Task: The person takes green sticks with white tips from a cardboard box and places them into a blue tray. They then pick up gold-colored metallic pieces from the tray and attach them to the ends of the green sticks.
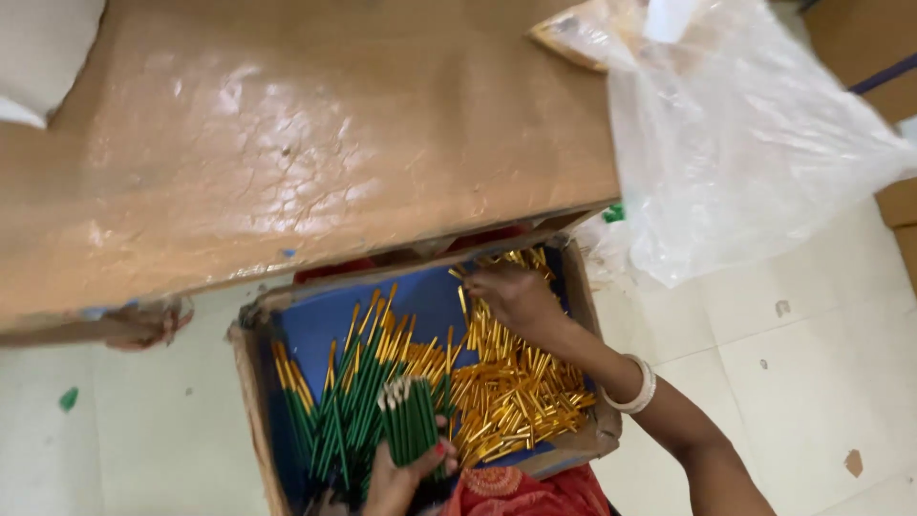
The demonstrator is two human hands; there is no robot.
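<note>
A brown bench [287, 143] fills the upper frame, its glossy top catching the light, seen from above. A clear plastic bag [745, 143] hangs over the bench's right end and down toward the pale tiled floor [821, 363]. A second, yellowish bag [583, 33] lies on the bench beside it.

Below the bench's front edge, a cardboard box [250, 382] with a blue lining sits on the floor, its far side tucked partly under the bench. Inside it, green sticks [344, 401] with gold ends lie fanned across the left half, while a heap of short gold tubes [516, 392] fills the right half and far right corner.

The right hand [511, 294], a white bangle [638, 384] on its wrist, reaches into the far right corner of the box, fingers curled down onto the gold tubes; whether it pinches any cannot be told. The left hand [401, 478], at the box's near edge, is wrapped around a bundle [409, 420] of green sticks held upright, their pale tips showing, just above the loose sticks in the box.

Red patterned cloth [525, 489] shows at the bottom edge, beside the box. A small green scrap [69, 398] lies on the floor at far left.
</note>
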